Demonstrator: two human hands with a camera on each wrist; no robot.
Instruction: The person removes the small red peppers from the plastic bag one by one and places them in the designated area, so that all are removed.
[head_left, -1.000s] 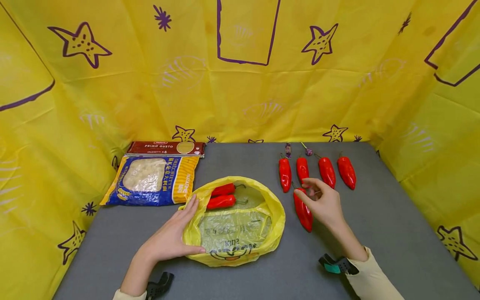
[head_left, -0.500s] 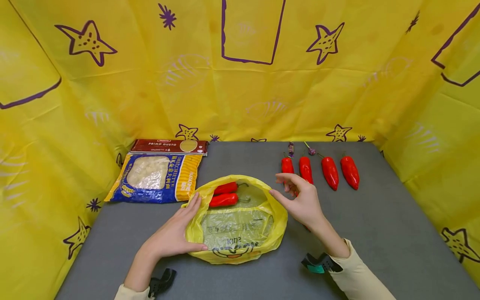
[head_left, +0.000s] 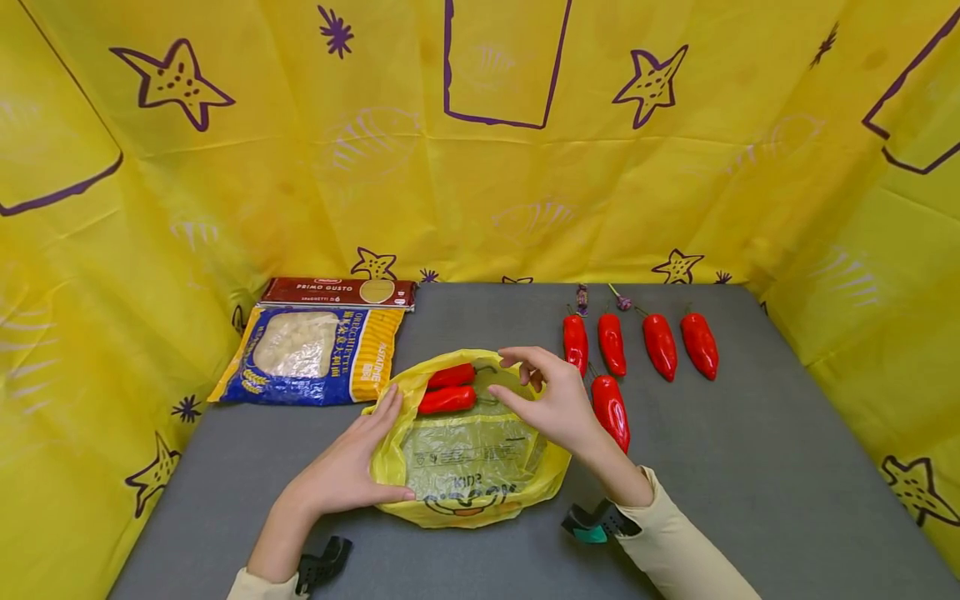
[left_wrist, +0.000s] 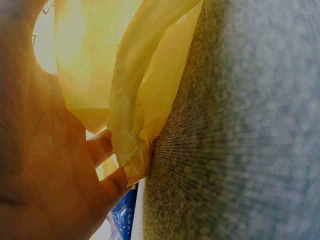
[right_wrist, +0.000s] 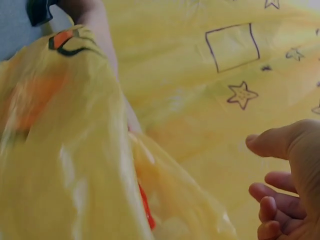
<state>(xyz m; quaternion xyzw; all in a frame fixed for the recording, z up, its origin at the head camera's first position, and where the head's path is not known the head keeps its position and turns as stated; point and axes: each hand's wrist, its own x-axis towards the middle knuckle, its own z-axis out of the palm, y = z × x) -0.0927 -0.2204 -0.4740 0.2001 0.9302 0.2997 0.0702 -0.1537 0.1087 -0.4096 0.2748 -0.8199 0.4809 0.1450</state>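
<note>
A yellow plastic bag [head_left: 560, 471] lies mouth up with two red peppers [head_left: 447, 400] at the left of its opening. Along its left rim rests my left hand [head_left: 341, 467], thumb and fingers spread and fairly straight against the plastic. Its fingers [left_wrist: 114, 187] reach behind the bag's fold in the left wrist view. My right hand [head_left: 551, 398] hovers over the bag's right rim, fingers loosely bent. In the right wrist view, nothing lies between its thumb and fingers. Close right of that hand is another red pepper [head_left: 611, 410] on the table.
Several more red peppers [head_left: 659, 346] lie in a row at the back right, with two small purple items [head_left: 622, 302] behind them. A blue-and-yellow pasta bag [head_left: 300, 354] and a brown spaghetti pack [head_left: 330, 292] lie back left. Yellow cloth [head_left: 495, 192] walls surround the grey table [head_left: 750, 467].
My right hand has moved left from beside the nearest loose pepper to over the bag. The left hand stays at the bag's rim. The head view has shifted slightly.
</note>
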